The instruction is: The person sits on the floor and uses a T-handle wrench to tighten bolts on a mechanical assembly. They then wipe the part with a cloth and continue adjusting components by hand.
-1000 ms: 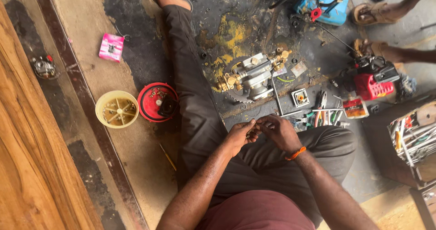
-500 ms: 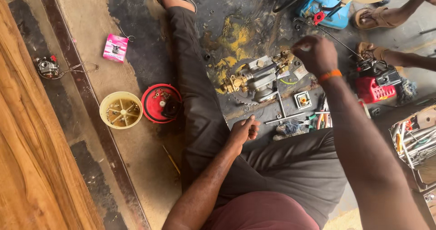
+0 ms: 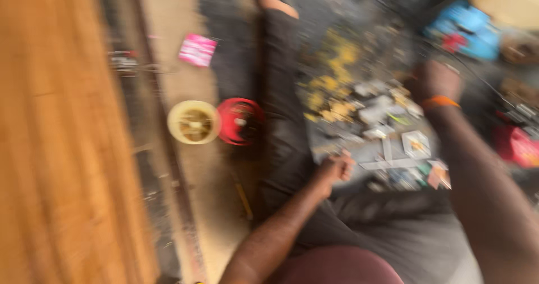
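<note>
A person seated on a workshop floor curls the left hand (image 3: 335, 169) into a loose fist just above the lap, fingers pressed together as if pinching something small, though motion blur hides whatever may lie between them. The right hand (image 3: 435, 79), an orange band (image 3: 441, 101) at its wrist, reaches well forward over a cluster of metal parts (image 3: 373, 113) on the dark, yellow-stained floor; whether its fingers are spread or closed cannot be told. Those parts, apparently pieces of a small engine, sit near the right hand, beyond the outstretched left leg (image 3: 281, 121) and ahead of a flat metal strip (image 3: 393, 163) that lies beside a small square tray (image 3: 416, 143). The strip's long axis runs roughly across the view, side to side, one end pointing toward the leg and the other toward a red object (image 3: 516, 146) at the right edge. To reach cleanly here, a steady head and a slow, direct approach would likely serve best, with the left hand keeping its hold close to the body so nothing small drops among the clutter. Farther out, a yellow bowl (image 3: 193, 122) touches a red round lid (image 3: 240, 121) left of the leg, a pink packet (image 3: 197, 50) lies beyond them, a blue machine (image 3: 466, 28) sits at the far right, and a wooden plank (image 3: 50, 149) fills the left.
</note>
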